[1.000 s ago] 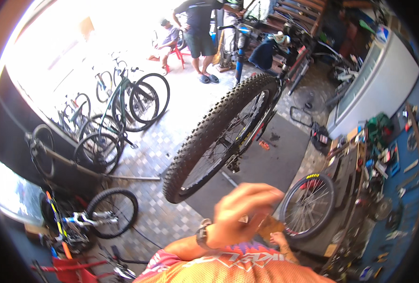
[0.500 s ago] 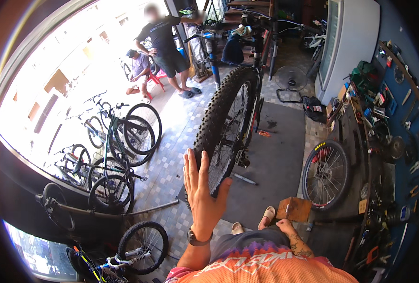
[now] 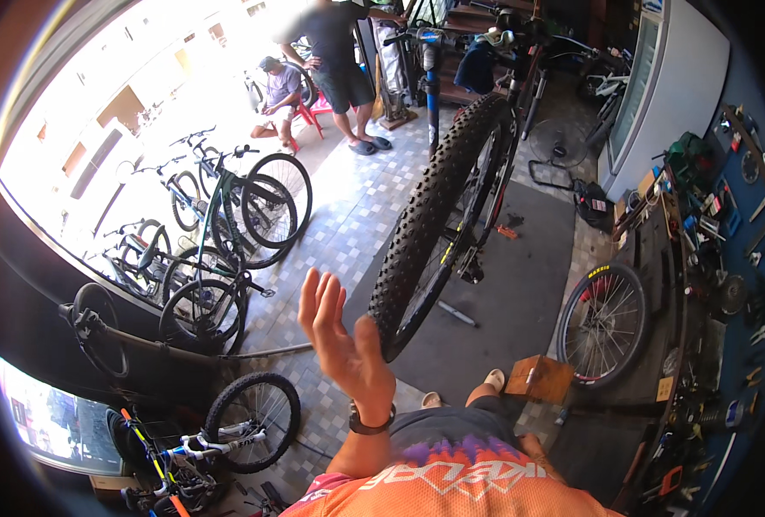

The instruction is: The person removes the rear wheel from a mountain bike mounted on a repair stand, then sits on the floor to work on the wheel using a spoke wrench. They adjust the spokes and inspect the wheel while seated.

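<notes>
A knobby bicycle tyre [image 3: 426, 215] stands upright in front of me, on a bike raised beside a blue post [image 3: 432, 95]. My left hand [image 3: 344, 345] is just left of the tyre's lower end, fingers apart and slightly bent, holding nothing. Its thumb overlaps the tyre's edge in view; whether it touches I cannot tell. A dark watch or band [image 3: 371, 420] is on that wrist. Of my right arm only a bit of forearm [image 3: 537, 457] shows beside my orange shirt; the hand is hidden behind my body.
Several bikes [image 3: 227, 233] stand at the left, another [image 3: 253, 422] at lower left. At right are a loose wheel [image 3: 604, 323], a wooden box [image 3: 539, 379] and a tool wall [image 3: 753, 224]. A pump-like tube [image 3: 457, 314] lies on the grey mat [image 3: 520, 284]. Two people are at the back.
My left hand has shifted left and its fingers have bent, leaving the tyre's tread face. My right hand has gone out of sight behind my body. The view has turned left.
</notes>
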Action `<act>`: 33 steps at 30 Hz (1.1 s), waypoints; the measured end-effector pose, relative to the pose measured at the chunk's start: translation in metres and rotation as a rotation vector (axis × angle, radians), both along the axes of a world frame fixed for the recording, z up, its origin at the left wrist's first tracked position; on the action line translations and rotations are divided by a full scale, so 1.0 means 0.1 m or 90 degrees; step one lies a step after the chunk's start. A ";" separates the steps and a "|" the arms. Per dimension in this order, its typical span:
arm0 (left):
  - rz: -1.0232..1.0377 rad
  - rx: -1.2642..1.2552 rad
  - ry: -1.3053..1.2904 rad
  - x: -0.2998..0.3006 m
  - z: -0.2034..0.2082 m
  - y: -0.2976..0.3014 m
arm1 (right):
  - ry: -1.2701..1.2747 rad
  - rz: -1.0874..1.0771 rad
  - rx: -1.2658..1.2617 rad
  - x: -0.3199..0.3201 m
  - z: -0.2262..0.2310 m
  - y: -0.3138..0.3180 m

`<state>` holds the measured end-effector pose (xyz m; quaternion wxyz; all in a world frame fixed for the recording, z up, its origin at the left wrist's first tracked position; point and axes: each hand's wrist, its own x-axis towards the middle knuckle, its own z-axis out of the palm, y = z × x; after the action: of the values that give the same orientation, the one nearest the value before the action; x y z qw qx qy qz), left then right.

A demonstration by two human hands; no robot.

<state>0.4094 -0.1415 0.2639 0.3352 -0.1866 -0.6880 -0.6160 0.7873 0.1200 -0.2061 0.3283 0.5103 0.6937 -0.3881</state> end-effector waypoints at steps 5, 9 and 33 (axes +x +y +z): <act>-0.040 -0.251 -0.147 -0.06 -0.21 0.22 | 0.083 0.000 0.117 -0.40 -0.33 0.10; 0.031 -0.263 -0.099 -0.03 -0.32 0.32 | 0.274 0.000 0.280 -0.68 -0.41 0.08; -0.470 -0.010 0.193 -0.49 1.05 -0.90 | 0.203 0.088 -0.021 -0.69 -0.23 0.77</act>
<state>0.3604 -0.2312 0.3684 0.1878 -0.5124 -0.5221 -0.6554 0.7179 0.1974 -0.2290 0.2483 0.3875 0.7640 -0.4523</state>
